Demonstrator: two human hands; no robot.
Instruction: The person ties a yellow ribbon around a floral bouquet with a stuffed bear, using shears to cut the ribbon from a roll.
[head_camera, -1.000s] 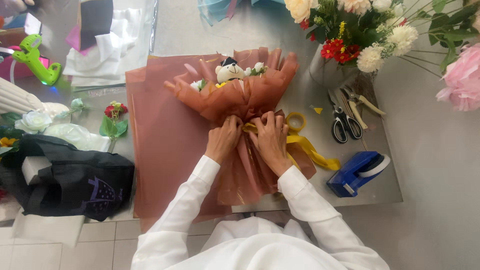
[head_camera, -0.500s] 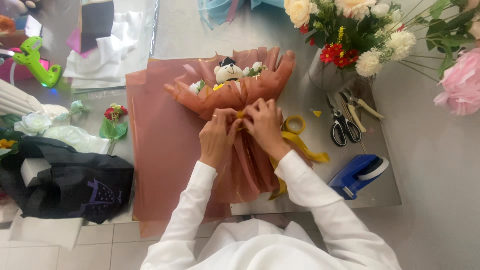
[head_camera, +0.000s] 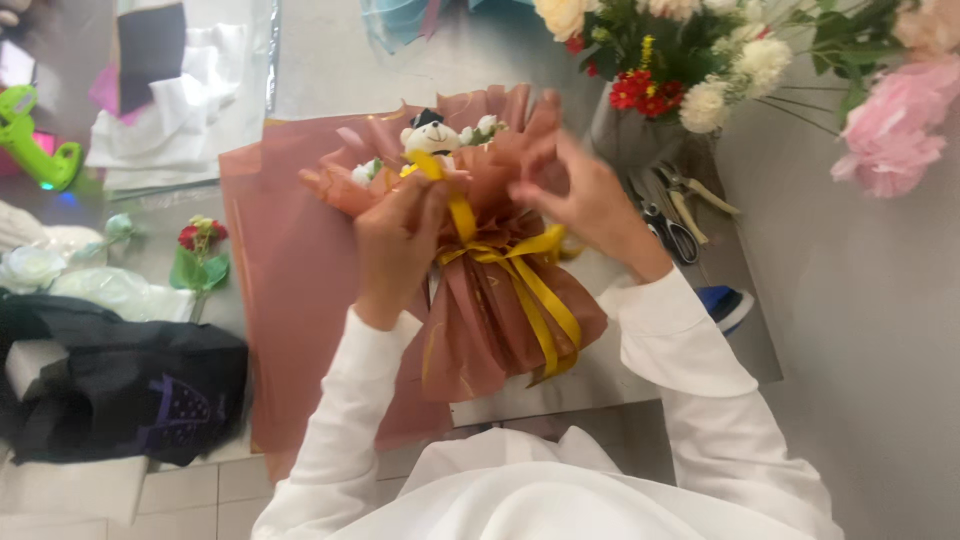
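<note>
bouquet (head_camera: 480, 290) wrapped, yellow ribbon (head_camera: 520, 270) already around its waist, left hand (head_camera: 400, 240) pinching a ribbon end, right hand (head_camera: 585, 195) spread loose on the paper, bow unfinished.

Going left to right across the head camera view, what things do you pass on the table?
Green plastic tool → small red rose → left hand → yellow ribbon on the wrapped bouquet → right hand → scissors → pink flower.
</note>
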